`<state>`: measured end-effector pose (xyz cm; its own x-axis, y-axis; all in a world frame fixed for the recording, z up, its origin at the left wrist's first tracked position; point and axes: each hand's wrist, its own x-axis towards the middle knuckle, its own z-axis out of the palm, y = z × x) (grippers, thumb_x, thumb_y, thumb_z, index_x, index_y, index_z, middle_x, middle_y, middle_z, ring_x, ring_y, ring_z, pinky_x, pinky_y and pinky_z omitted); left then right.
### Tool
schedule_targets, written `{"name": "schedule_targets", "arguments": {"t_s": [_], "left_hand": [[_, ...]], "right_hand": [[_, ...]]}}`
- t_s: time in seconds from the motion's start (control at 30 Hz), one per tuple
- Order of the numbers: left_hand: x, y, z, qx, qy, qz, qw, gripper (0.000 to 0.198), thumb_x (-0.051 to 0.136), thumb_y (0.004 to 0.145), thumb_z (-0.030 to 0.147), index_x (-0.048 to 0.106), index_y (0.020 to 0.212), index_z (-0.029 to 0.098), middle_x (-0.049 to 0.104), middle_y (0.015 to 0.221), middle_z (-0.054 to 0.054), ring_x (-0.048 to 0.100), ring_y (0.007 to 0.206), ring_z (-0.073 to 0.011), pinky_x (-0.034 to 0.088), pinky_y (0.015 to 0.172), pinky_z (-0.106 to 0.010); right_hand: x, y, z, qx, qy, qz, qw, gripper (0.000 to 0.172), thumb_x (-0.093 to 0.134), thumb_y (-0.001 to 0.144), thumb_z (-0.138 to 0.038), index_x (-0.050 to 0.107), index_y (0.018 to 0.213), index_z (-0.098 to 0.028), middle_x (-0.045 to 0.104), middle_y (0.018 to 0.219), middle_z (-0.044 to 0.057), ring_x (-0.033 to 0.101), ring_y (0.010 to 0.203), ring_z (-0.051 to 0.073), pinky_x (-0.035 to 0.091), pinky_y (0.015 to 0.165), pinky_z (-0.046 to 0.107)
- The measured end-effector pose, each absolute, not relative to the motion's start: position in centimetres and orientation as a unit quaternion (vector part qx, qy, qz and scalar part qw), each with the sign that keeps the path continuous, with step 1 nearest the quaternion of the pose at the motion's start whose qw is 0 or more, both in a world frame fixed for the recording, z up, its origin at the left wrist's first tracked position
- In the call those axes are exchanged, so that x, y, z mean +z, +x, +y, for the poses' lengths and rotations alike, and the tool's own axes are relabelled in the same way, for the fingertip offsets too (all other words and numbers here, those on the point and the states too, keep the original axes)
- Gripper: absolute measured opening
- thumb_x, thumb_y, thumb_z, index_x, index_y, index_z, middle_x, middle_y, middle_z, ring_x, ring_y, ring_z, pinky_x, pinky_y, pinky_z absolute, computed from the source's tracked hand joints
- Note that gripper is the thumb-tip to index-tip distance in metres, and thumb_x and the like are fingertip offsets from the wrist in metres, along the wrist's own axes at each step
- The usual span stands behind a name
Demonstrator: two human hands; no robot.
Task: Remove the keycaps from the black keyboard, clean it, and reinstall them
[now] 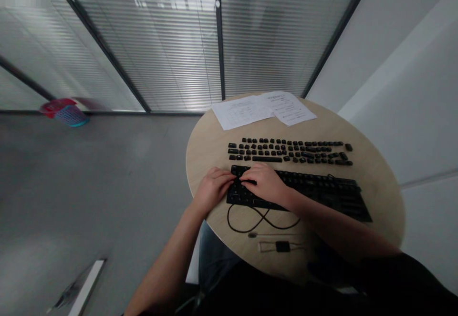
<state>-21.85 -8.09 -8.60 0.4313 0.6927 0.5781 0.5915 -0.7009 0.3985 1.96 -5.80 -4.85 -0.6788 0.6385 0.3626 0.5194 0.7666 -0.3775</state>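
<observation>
A black keyboard lies across the round table, with bare patches at its left end where keycaps are off. My left hand rests at that left end, fingers pinched together over the upper corner. From the other side my right hand reaches over the keyboard, its thumb and fingertips closed close to the left ones. Whatever small dark thing sits between the fingertips is too small to name. Behind the keyboard, loose black keycaps stand in several rows, with a long space bar in the nearest row.
Printed sheets overlap at the table's far edge. A black cable loops in front of the keyboard. Nearer me lie a thin stick-like tool and a wire puller with a dark middle. A red-and-blue basket stands on the floor.
</observation>
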Motion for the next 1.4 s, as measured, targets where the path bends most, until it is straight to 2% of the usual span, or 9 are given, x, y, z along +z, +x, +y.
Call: {"name": "schedule_targets", "arguments": {"t_s": [0.37,0.5,0.73,0.93,1.03,1.13,1.2,1.3,1.4], "left_hand": [[-8.2,-21.7,-8.2,0.370,0.840,0.389,0.075,0.019,0.061,0.102,0.023,0.079,0.106,0.020,0.077,0.104,-0.009,0.064,0.094,-0.0225,0.056,0.083,-0.039],[-8.1,-21.8,-8.4,0.347,0.838,0.412,0.085,0.019,0.061,0.101,0.023,0.079,0.107,0.021,0.076,0.102,-0.009,0.064,0.092,-0.0229,0.055,0.082,-0.040],[-7.7,-21.9,-8.7,0.325,0.838,0.430,0.088,0.018,0.061,0.098,0.019,0.078,0.104,0.020,0.075,0.094,-0.007,0.063,0.088,-0.0226,0.054,0.078,-0.037],[-7.6,-21.6,-8.7,0.307,0.846,0.429,0.084,0.018,0.060,0.098,0.017,0.076,0.105,0.021,0.074,0.092,-0.006,0.063,0.087,-0.0229,0.053,0.077,-0.037],[-7.5,-21.6,-8.6,0.290,0.844,0.440,0.097,0.018,0.060,0.098,0.017,0.077,0.103,0.022,0.073,0.090,-0.006,0.064,0.087,-0.0225,0.053,0.077,-0.036],[-7.5,-21.6,-8.4,0.279,0.842,0.447,0.112,0.019,0.060,0.098,0.019,0.078,0.099,0.022,0.071,0.090,-0.006,0.064,0.088,-0.0226,0.054,0.078,-0.037],[-7.5,-21.7,-8.3,0.293,0.834,0.448,0.135,0.019,0.060,0.099,0.021,0.079,0.099,0.023,0.071,0.094,-0.007,0.066,0.090,-0.0223,0.055,0.080,-0.038],[-7.2,-22.0,-8.1,0.341,0.811,0.436,0.187,0.019,0.061,0.098,0.022,0.079,0.101,0.022,0.071,0.103,-0.008,0.068,0.093,-0.0206,0.057,0.082,-0.037],[-6.3,-22.8,-7.8,0.396,0.778,0.443,0.203,0.018,0.062,0.098,0.024,0.079,0.105,0.021,0.071,0.104,-0.008,0.068,0.090,-0.0184,0.058,0.076,-0.032]], "right_hand": [[-5.9,2.3,-5.7,0.099,-0.283,-0.910,0.286,0.014,0.070,0.094,-0.016,0.083,0.091,-0.020,0.078,0.098,0.007,0.067,0.091,0.022,0.054,0.086,0.038],[-5.5,2.4,-5.7,0.071,-0.317,-0.909,0.262,0.013,0.072,0.094,-0.023,0.084,0.090,-0.020,0.071,0.096,0.010,0.060,0.092,0.024,0.050,0.081,0.040],[-5.1,2.4,-6.2,0.042,-0.319,-0.922,0.216,0.017,0.070,0.097,-0.032,0.084,0.097,-0.023,0.069,0.091,0.007,0.056,0.094,0.025,0.043,0.083,0.042],[-4.2,3.2,-5.7,0.067,-0.297,-0.929,0.209,0.019,0.068,0.098,-0.034,0.083,0.105,-0.024,0.070,0.094,0.007,0.058,0.093,0.024,0.044,0.083,0.041],[-3.2,4.1,-3.5,0.076,-0.309,-0.910,0.265,0.022,0.063,0.100,-0.031,0.082,0.110,-0.024,0.072,0.099,0.009,0.061,0.094,0.023,0.046,0.084,0.040],[-2.5,5.0,0.6,0.070,-0.368,-0.874,0.309,0.021,0.061,0.100,-0.026,0.082,0.105,-0.022,0.075,0.096,0.009,0.064,0.093,0.024,0.049,0.086,0.039],[-2.2,5.5,3.7,0.063,-0.411,-0.859,0.300,0.018,0.064,0.097,-0.023,0.082,0.100,-0.021,0.076,0.091,0.009,0.066,0.092,0.024,0.050,0.088,0.040],[-2.2,5.9,7.4,0.069,-0.458,-0.841,0.279,0.017,0.067,0.092,-0.019,0.083,0.100,-0.021,0.079,0.094,0.008,0.068,0.094,0.025,0.051,0.091,0.040],[-2.1,6.1,9.4,0.086,-0.492,-0.825,0.264,0.019,0.069,0.090,-0.019,0.084,0.102,-0.020,0.081,0.098,0.009,0.070,0.096,0.025,0.052,0.093,0.040]]}}
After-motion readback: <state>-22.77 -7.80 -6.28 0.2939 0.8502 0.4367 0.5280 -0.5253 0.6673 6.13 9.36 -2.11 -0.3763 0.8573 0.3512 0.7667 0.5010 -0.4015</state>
